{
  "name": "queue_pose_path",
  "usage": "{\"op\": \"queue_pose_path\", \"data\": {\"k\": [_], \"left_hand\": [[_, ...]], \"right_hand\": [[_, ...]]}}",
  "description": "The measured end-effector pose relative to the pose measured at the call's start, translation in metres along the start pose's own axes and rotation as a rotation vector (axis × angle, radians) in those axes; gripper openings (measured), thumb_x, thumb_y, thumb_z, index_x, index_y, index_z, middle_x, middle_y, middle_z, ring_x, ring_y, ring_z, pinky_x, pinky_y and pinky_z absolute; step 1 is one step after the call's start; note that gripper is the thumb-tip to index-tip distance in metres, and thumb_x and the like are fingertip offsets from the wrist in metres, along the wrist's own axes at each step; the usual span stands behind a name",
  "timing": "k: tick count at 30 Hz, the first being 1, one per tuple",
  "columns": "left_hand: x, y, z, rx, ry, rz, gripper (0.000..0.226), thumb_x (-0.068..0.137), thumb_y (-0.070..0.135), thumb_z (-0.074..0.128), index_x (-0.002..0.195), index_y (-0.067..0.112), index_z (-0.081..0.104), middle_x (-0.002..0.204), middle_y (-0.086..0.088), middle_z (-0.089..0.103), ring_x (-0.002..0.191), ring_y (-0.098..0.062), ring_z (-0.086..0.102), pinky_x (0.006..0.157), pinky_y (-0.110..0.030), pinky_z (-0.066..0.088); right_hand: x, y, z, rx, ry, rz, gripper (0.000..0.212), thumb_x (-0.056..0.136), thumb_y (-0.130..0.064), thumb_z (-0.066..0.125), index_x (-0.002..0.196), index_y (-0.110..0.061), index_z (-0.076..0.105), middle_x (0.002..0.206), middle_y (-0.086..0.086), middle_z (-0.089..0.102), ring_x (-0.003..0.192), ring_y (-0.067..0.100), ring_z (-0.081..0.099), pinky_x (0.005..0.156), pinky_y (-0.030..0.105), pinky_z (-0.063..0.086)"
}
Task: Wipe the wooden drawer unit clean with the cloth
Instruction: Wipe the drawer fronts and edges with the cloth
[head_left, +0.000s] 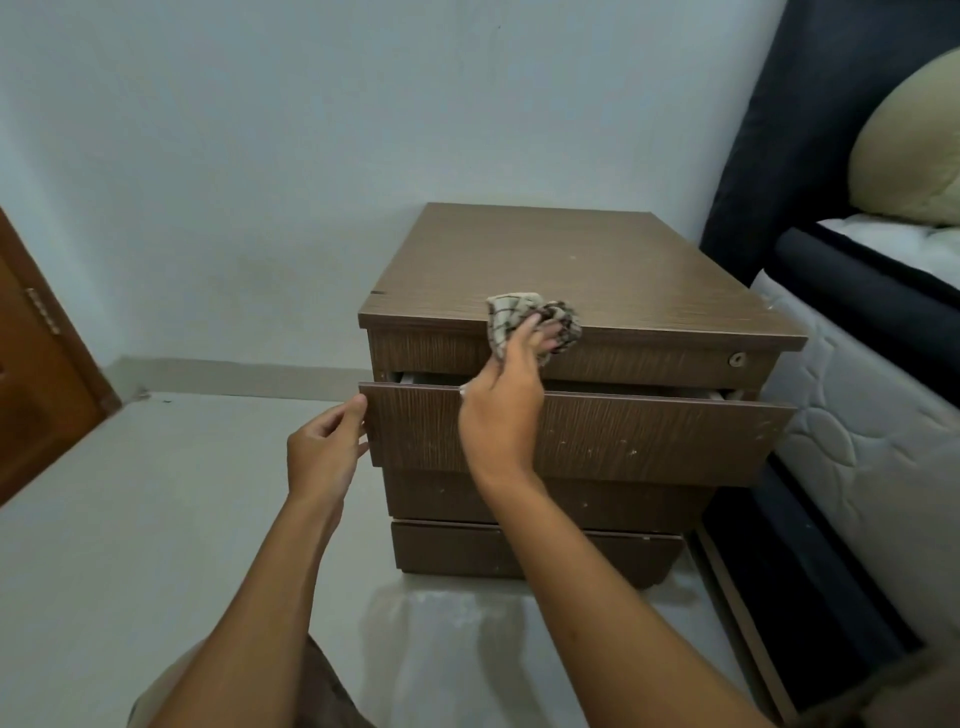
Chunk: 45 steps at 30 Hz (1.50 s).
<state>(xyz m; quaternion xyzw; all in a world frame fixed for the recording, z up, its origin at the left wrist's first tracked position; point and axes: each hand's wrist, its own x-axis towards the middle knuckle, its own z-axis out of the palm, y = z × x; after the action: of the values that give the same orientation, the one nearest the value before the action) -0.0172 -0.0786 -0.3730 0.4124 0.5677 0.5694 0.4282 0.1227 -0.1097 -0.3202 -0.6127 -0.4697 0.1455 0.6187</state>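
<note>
the wooden drawer unit (545, 260) stands on the pale floor (156, 493) a little to the 3 o'clock side of the middle of the view, with its back near the light wall (260, 156). its second drawer (649, 436) is pulled partly out, so a dark gap shows behind the top edge of its front. two more drawer fronts below it sit flush. a small round lock (736, 358) sits at the 3 o'clock end of the top drawer front.

the checked cloth (511, 312) lies bunched over the front edge of the unit's top, near the middle of that edge, and hangs a little onto the top drawer front. the right hand (504, 410) reaches over the open drawer toward 12 o'clock. its grip is closed round the cloth, fingers curled into the folds and pressing it to the wood.

the left hand (324, 449) is at the 9 o'clock end of the open drawer front. its grip is narrow on that end, thumb at the upper corner and fingers curled against the side edge.

at 3 o'clock of the unit, just beside it, is a bed with a white quilted mattress (857, 415) and a dark headboard (779, 130). a pale green pillow (909, 150) leans at 2 o'clock. a brown door (36, 389) fills the 9 o'clock edge.
</note>
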Motion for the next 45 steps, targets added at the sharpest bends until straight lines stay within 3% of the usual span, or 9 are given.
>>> {"op": "queue_pose_path", "data": {"k": [3,8,16,19,21,26,29,34,45], "left_hand": [[0.001,-0.001,-0.003,-0.014,-0.029,-0.003,0.026,0.096,0.025,0.057,0.117,0.015,0.068,0.112,-0.004,0.068,0.107,-0.021,0.064,0.096,-0.042,0.052],[0.002,-0.002,-0.008,-0.049,-0.084,-0.019,0.027,0.095,0.021,0.059,0.117,0.010,0.069,0.109,-0.006,0.072,0.104,-0.021,0.067,0.094,-0.043,0.054],[0.000,-0.002,-0.014,0.022,-0.126,0.013,0.023,0.098,0.012,0.051,0.107,0.008,0.072,0.107,-0.011,0.072,0.100,-0.022,0.067,0.079,-0.028,0.057],[0.001,-0.002,-0.015,0.071,-0.103,0.011,0.022,0.097,0.003,0.046,0.104,0.001,0.067,0.111,-0.017,0.069,0.099,-0.026,0.065,0.074,-0.026,0.054],[0.001,-0.001,-0.014,0.034,-0.093,0.017,0.022,0.096,0.001,0.045,0.106,0.002,0.065,0.113,-0.016,0.068,0.099,-0.026,0.064,0.077,-0.031,0.053],[0.006,-0.005,-0.016,0.056,-0.097,0.031,0.012,0.083,0.004,0.064,0.084,0.016,0.063,0.090,-0.007,0.067,0.088,-0.026,0.062,0.075,-0.036,0.053],[0.007,-0.008,-0.010,0.051,-0.025,0.002,0.020,0.089,-0.004,0.048,0.082,0.007,0.064,0.078,-0.007,0.062,0.078,-0.020,0.055,0.063,-0.028,0.045],[0.008,-0.008,0.003,0.000,0.029,0.005,0.034,0.087,0.025,0.069,0.118,0.009,0.069,0.105,0.000,0.070,0.096,-0.016,0.066,0.089,-0.033,0.055],[0.009,-0.001,0.029,-0.043,0.117,-0.049,0.038,0.089,0.031,0.066,0.124,0.015,0.065,0.126,0.000,0.065,0.114,-0.021,0.062,0.097,-0.033,0.051]], "right_hand": [[-0.009,-0.010,0.018,0.056,-0.123,-0.028,0.059,0.102,-0.005,0.036,0.153,-0.015,0.008,0.161,0.000,-0.001,0.143,0.006,-0.007,0.119,0.028,0.008],[-0.018,-0.023,0.039,0.083,-0.401,-0.101,0.059,0.101,-0.003,0.036,0.153,-0.013,0.009,0.161,0.002,0.003,0.140,0.001,-0.010,0.110,0.014,0.000],[-0.017,-0.030,0.065,0.089,-0.513,-0.135,0.054,0.100,0.000,0.035,0.152,-0.011,0.021,0.161,0.006,0.014,0.148,0.010,0.004,0.118,0.021,0.007],[-0.015,-0.034,0.073,0.104,-0.576,-0.151,0.050,0.099,-0.002,0.038,0.148,-0.012,0.033,0.155,0.008,0.034,0.143,0.014,0.027,0.117,0.023,0.020],[-0.015,-0.038,0.071,0.195,-0.602,-0.079,0.044,0.100,-0.005,0.038,0.142,-0.014,0.046,0.141,0.010,0.052,0.130,0.019,0.048,0.112,0.035,0.037],[-0.025,-0.032,0.030,0.536,-0.510,0.143,0.029,0.101,-0.007,0.039,0.118,-0.009,0.062,0.115,0.012,0.069,0.105,0.021,0.067,0.092,0.046,0.054],[-0.030,-0.007,-0.001,0.646,-0.460,0.334,0.024,0.099,-0.014,0.045,0.113,-0.015,0.064,0.107,0.007,0.073,0.098,0.021,0.070,0.087,0.045,0.056],[-0.042,0.031,-0.044,0.559,-0.402,0.421,0.021,0.095,-0.016,0.058,0.115,-0.016,0.064,0.106,0.007,0.073,0.097,0.022,0.071,0.088,0.047,0.056],[-0.046,0.088,-0.112,0.716,-0.068,0.733,0.026,0.095,-0.015,0.054,0.119,-0.005,0.059,0.105,0.018,0.072,0.095,0.032,0.071,0.090,0.054,0.053]]}}
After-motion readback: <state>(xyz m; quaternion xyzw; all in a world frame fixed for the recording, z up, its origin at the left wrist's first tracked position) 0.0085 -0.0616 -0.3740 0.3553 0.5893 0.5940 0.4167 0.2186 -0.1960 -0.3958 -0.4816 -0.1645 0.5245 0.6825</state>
